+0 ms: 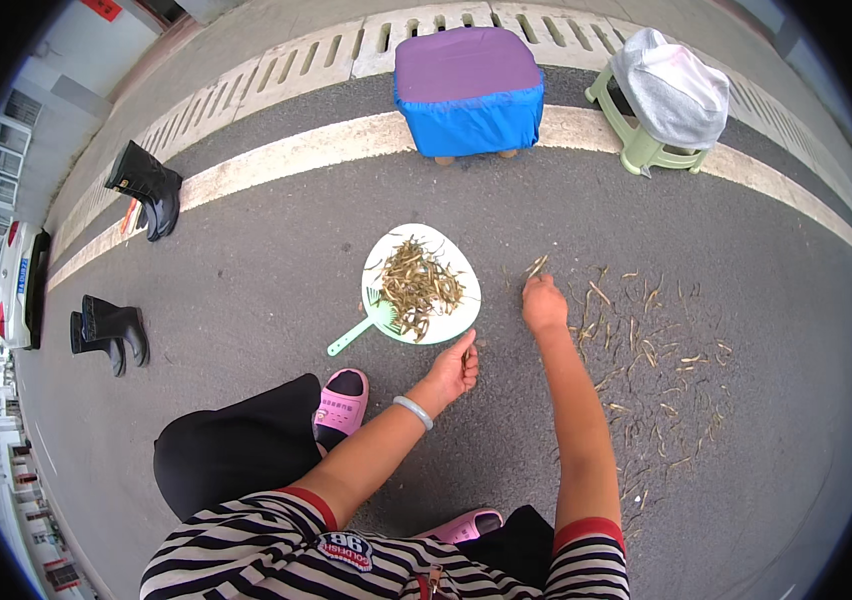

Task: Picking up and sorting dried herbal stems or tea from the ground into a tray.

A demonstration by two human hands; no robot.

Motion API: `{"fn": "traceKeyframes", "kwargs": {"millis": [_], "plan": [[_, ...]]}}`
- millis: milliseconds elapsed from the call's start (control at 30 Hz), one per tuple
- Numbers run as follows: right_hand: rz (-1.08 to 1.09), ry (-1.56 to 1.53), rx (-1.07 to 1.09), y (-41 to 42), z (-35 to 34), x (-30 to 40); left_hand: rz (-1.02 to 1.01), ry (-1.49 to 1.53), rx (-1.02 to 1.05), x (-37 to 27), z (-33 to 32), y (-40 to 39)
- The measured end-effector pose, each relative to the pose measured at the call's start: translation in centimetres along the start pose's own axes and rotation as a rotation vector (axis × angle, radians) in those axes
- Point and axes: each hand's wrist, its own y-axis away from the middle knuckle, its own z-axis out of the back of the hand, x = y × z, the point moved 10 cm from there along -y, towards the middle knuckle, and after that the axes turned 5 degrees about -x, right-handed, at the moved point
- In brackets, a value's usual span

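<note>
A hand fan (441, 330) with a white face and a mint-green handle (351, 337) lies on the asphalt before me. A heap of dried, brownish vegetable strips (420, 283) is piled on its face. My left hand (457, 369), with a pale bangle on the wrist, is curled just off the fan's near right edge. A dark bit of strip shows between its thumb and fingers. To the fan's right, my right hand (545, 304) pinches a few pale strips (538, 264) at its fingertips, close to the ground. Many more loose strips (647, 352) lie scattered right of that hand.
Ahead stands a low stool with a purple and blue cover (469, 90). Right of it, a green plastic stool (643, 146) bears a grey cloth (670, 90). Black rubber boots (152, 191) stand at left, with another pair (115, 334) nearer. A white car (15, 285) is parked beyond.
</note>
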Motion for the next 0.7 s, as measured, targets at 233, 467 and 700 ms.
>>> {"fn": "traceKeyframes", "kwargs": {"millis": [233,467,700], "plan": [[0.046,-0.804,0.435,4.2,-3.3,4.0,-0.101,0.038,-0.114,-0.2,2.0,-3.9],[-0.31,-0.454,0.031,-3.5,-6.0,-7.6,-0.034,0.11,-0.005,0.5,0.0,-6.8],[-0.483,-0.208,0.012,-6.8,-7.3,-5.1,-0.024,0.073,-0.005,-2.1,2.5,-8.7]]}}
